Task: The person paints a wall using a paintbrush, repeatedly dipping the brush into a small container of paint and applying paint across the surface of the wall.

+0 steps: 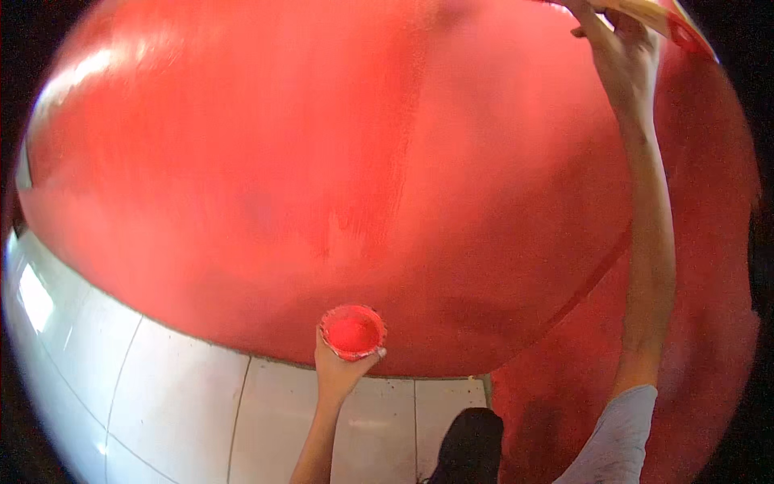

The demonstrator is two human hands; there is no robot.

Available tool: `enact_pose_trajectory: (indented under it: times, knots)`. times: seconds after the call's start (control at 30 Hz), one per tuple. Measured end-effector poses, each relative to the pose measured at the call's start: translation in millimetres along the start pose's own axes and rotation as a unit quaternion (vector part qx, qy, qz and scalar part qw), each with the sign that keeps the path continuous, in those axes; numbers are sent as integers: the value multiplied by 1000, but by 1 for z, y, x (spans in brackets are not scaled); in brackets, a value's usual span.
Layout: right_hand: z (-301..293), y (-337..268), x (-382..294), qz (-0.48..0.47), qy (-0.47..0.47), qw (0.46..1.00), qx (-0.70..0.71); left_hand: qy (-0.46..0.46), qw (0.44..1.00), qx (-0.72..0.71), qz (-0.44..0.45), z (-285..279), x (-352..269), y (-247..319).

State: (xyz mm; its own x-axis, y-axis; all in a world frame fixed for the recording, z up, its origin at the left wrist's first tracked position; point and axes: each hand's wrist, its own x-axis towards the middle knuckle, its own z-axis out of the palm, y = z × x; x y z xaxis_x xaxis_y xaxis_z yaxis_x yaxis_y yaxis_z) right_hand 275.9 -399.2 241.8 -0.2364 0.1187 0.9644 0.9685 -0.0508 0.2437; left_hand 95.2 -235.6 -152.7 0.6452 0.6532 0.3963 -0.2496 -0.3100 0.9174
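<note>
My left hand [341, 372] is wrapped around a small round cup [324, 348], its rim smeared with red. Red paint [354, 333] fills the inside of the cup, which is held upright just above the base of the wall. Raised high at the upper right, my right hand [626, 51] grips the wooden handle [641, 13] of what looks like a paintbrush. Red stains cover the outer end of that handle. The brush head is mostly cut off by the top edge of the view. Behind it spreads a red painted wall [290, 151], glossy and streaked in places.
A second red wall [701, 260] meets the first at a corner on my right. White floor tiles [175, 387] run along the wall's base, with small dark specks near the corner. A dark shoe [471, 444] stands on the tiles at the bottom.
</note>
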Motion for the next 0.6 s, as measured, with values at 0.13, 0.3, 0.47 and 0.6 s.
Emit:
enact_pose_trajectory:
  times: [0.13, 0.3, 0.47, 0.6]
  knots:
    - [22, 23, -57, -259, -144, 927, -230, 77, 995, -68, -15, 18, 1, 13]
    - [37, -6, -276, -205, -310, 927, -47, 158, 987, 15, -1, 6, -5, 34]
    - [51, 28, -262, -107, -321, 938, 79, 213, 974, 82, 5, 2, -5, 77]
    - [73, 92, -73, -12, -267, 961, 65, 261, 957, 124, -8, -26, -17, 88]
